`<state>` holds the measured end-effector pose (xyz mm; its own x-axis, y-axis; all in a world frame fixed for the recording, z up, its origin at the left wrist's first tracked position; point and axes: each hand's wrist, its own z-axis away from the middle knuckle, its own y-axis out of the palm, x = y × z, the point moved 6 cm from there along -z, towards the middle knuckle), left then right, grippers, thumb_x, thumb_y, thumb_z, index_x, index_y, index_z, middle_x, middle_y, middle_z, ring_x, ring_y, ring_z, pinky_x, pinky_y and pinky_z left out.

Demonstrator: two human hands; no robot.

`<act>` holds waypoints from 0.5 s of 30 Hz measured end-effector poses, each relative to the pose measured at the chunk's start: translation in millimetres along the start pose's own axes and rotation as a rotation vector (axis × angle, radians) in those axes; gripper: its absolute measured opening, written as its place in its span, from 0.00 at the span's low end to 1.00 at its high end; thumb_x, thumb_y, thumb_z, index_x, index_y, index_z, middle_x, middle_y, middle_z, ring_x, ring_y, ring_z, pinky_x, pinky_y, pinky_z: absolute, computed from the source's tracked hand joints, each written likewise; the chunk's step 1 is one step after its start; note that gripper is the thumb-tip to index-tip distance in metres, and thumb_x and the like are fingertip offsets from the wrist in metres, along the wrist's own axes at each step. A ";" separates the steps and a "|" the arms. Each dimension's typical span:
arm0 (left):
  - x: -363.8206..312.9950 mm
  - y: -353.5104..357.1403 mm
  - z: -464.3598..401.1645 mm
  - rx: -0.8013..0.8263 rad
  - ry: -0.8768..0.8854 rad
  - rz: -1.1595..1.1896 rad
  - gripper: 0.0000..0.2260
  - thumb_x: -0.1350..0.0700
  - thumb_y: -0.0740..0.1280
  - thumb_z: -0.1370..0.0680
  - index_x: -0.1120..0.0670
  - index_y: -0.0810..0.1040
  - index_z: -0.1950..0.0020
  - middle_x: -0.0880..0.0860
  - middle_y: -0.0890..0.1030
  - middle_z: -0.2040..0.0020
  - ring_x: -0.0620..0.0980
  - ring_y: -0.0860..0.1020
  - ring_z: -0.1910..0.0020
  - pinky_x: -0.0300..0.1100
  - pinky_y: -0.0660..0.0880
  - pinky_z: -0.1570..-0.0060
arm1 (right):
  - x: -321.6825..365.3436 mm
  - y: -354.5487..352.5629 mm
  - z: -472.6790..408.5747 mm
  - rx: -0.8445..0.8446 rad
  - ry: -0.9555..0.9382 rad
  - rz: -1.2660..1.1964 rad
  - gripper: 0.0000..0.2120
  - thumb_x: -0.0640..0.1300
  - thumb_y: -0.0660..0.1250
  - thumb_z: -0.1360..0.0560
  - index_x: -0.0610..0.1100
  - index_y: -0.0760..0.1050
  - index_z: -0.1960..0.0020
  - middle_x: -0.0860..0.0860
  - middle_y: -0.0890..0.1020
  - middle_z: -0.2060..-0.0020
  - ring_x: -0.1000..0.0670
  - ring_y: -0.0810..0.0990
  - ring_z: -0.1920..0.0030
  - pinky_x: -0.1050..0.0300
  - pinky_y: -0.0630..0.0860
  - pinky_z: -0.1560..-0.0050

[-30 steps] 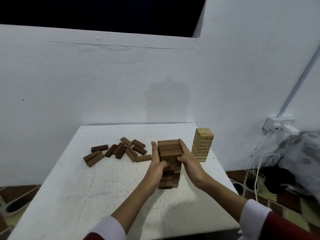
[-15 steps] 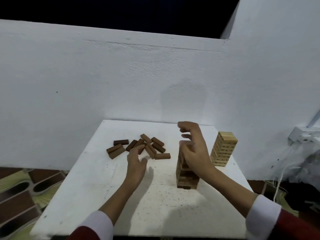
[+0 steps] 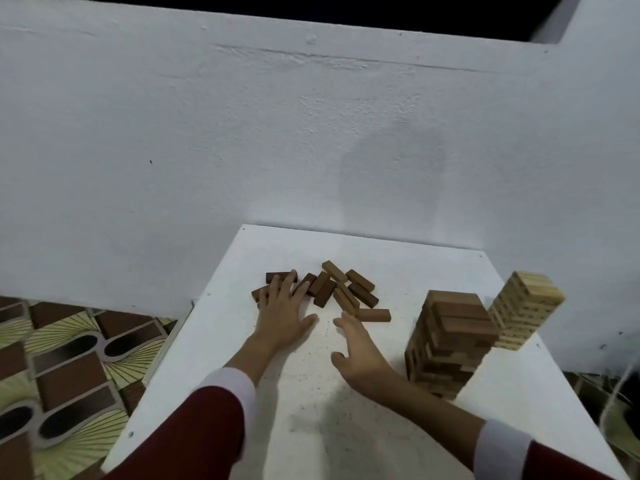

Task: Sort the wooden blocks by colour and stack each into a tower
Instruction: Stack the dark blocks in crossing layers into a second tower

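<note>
Several loose dark brown blocks [image 3: 332,287] lie scattered at the far middle of the white table [image 3: 311,427]. My left hand [image 3: 282,315] lies flat with fingers spread, its fingertips on the leftmost blocks. My right hand [image 3: 356,355] hovers open just short of the nearest loose block [image 3: 374,315], holding nothing. A brown tower [image 3: 446,344] stands to the right of my right hand. Behind it, at the table's right edge, stands a pale wood tower [image 3: 523,308].
A white wall [image 3: 311,150] rises right behind the table. Patterned floor tiles [image 3: 69,368] show to the left, below the table edge. A cable [image 3: 620,386] hangs at the far right.
My right hand has left the brown tower and swung left toward the loose blocks. My left hand has reached further forward onto the leftmost blocks. The view has shifted left.
</note>
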<state>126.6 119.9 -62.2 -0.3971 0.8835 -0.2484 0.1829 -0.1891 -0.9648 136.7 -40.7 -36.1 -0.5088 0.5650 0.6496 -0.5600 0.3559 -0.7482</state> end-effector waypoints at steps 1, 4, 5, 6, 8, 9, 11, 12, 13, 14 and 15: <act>-2.1 2.2 -7.3 0.041 0.011 -0.040 0.37 0.30 0.50 0.29 0.44 0.52 0.23 0.50 0.44 0.22 0.60 0.45 0.24 0.59 0.47 0.29 | -1.8 1.5 -0.4 -0.004 0.000 0.005 0.26 0.39 0.59 0.23 0.44 0.56 0.26 0.48 0.52 0.24 0.50 0.51 0.25 0.57 0.52 0.27; -5.7 15.4 -27.6 0.168 0.041 -0.091 0.34 0.30 0.53 0.26 0.36 0.43 0.25 0.48 0.36 0.23 0.65 0.38 0.26 0.68 0.43 0.32 | -7.9 5.1 -1.5 -0.028 -0.030 0.045 0.25 0.38 0.59 0.22 0.45 0.58 0.27 0.51 0.51 0.24 0.51 0.49 0.24 0.60 0.51 0.28; -6.0 19.6 -30.9 0.205 0.043 -0.118 0.34 0.29 0.52 0.26 0.35 0.42 0.25 0.49 0.35 0.23 0.66 0.37 0.26 0.70 0.42 0.33 | -9.7 5.1 -1.2 -0.031 -0.033 0.053 0.25 0.39 0.60 0.22 0.46 0.59 0.27 0.52 0.51 0.24 0.51 0.49 0.24 0.60 0.52 0.28; -5.5 23.6 -32.2 0.234 0.049 -0.155 0.33 0.29 0.51 0.26 0.35 0.41 0.25 0.49 0.35 0.23 0.67 0.37 0.26 0.71 0.42 0.34 | -11.1 4.7 -0.3 -0.031 -0.029 0.048 0.25 0.39 0.60 0.22 0.46 0.59 0.27 0.53 0.51 0.24 0.52 0.49 0.24 0.60 0.53 0.28; -6.1 28.3 -31.1 0.249 0.060 -0.204 0.32 0.29 0.49 0.25 0.36 0.41 0.25 0.50 0.38 0.22 0.66 0.37 0.26 0.71 0.41 0.34 | -15.3 2.9 2.0 -0.028 -0.010 0.028 0.24 0.39 0.61 0.22 0.47 0.60 0.28 0.54 0.51 0.24 0.52 0.49 0.24 0.60 0.53 0.28; -6.0 28.0 -28.5 0.236 0.059 -0.205 0.32 0.30 0.49 0.25 0.36 0.42 0.25 0.51 0.39 0.22 0.66 0.38 0.26 0.70 0.41 0.34 | -16.5 2.2 3.2 -0.026 -0.007 0.026 0.24 0.39 0.61 0.22 0.48 0.60 0.28 0.54 0.51 0.24 0.52 0.50 0.24 0.60 0.53 0.28; -7.8 28.0 -19.7 0.204 0.054 -0.186 0.30 0.32 0.49 0.24 0.38 0.45 0.24 0.52 0.42 0.22 0.63 0.39 0.25 0.68 0.42 0.32 | -18.9 0.7 6.2 -0.021 -0.003 0.028 0.23 0.39 0.60 0.22 0.48 0.61 0.29 0.54 0.51 0.24 0.52 0.50 0.24 0.61 0.53 0.28; -9.6 27.7 -13.5 0.182 0.053 -0.171 0.30 0.32 0.48 0.24 0.38 0.47 0.24 0.52 0.43 0.22 0.62 0.39 0.25 0.66 0.42 0.31 | -19.3 0.4 7.7 -0.019 -0.006 0.029 0.23 0.39 0.60 0.22 0.47 0.61 0.29 0.53 0.52 0.24 0.52 0.51 0.24 0.61 0.53 0.29; -11.9 27.2 -6.3 0.158 0.053 -0.155 0.31 0.30 0.44 0.25 0.39 0.48 0.24 0.52 0.45 0.22 0.61 0.40 0.24 0.65 0.42 0.30 | -19.7 0.4 9.1 -0.018 -0.012 0.031 0.22 0.38 0.60 0.22 0.47 0.61 0.29 0.53 0.52 0.24 0.52 0.51 0.25 0.62 0.54 0.29; -14.8 26.9 1.5 0.137 0.055 -0.140 0.34 0.30 0.39 0.29 0.39 0.49 0.24 0.51 0.46 0.22 0.60 0.41 0.24 0.64 0.42 0.30 | -19.5 0.7 10.3 -0.019 -0.016 0.033 0.22 0.38 0.60 0.22 0.46 0.62 0.29 0.52 0.53 0.24 0.52 0.52 0.25 0.63 0.54 0.30; -18.2 26.9 9.8 0.126 0.058 -0.121 0.37 0.30 0.35 0.32 0.39 0.51 0.24 0.51 0.47 0.22 0.60 0.42 0.24 0.63 0.42 0.30 | -19.5 0.8 11.8 -0.021 -0.018 0.030 0.22 0.38 0.60 0.22 0.46 0.62 0.30 0.52 0.53 0.24 0.52 0.52 0.25 0.63 0.54 0.30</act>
<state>129.9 94.5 -84.5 -0.3560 0.9257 -0.1280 0.0212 -0.1290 -0.9914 138.4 -60.2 -47.8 -0.5372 0.5619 0.6290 -0.5303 0.3549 -0.7699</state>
